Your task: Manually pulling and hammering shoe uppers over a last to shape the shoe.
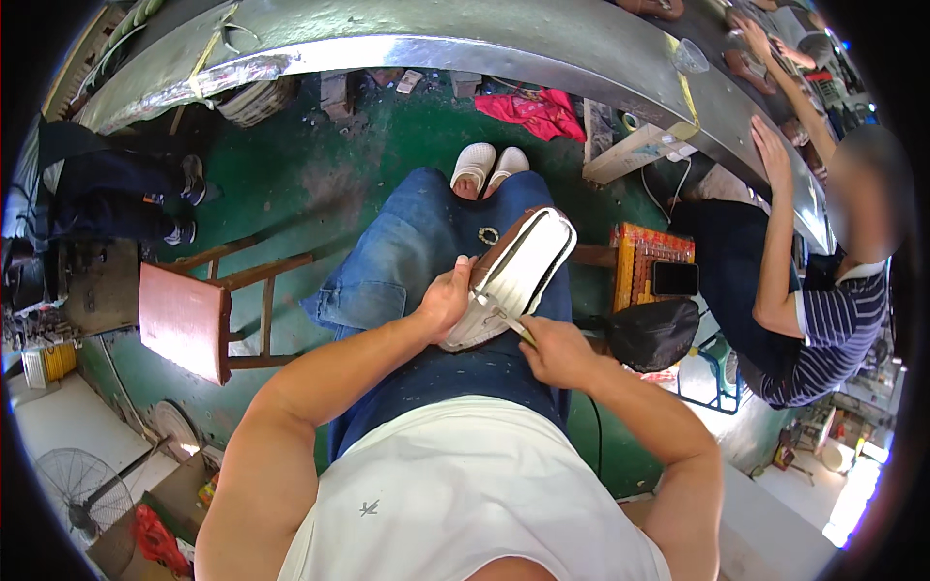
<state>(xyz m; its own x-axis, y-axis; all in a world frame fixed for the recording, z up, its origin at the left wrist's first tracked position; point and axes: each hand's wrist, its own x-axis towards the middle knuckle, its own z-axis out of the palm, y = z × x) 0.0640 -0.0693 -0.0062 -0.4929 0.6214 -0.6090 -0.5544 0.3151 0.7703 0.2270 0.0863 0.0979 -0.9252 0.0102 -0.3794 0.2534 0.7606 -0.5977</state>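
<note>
A brown shoe (531, 263) with a broad white face turned up lies across my lap, its far end pointing away to the right. My left hand (449, 298) is closed on the shoe's left edge, thumb along the brown side. In my right hand (560, 352) is a slim metal hand tool (502, 312) with a yellowish handle. Its metal end touches the white face near the shoe's nearer part; the exact kind of tool is unclear. A small beaded ring (488, 235) rests on my jeans beside the shoe.
A long metal-topped bench (436, 50) runs across the far side. To the left stands a wooden stool (184, 315); to the right, a phone (675, 279) lies on an orange beaded seat (635, 257). A co-worker in a striped shirt (843, 324) sits at the right. Red cloth (533, 113) lies under the bench.
</note>
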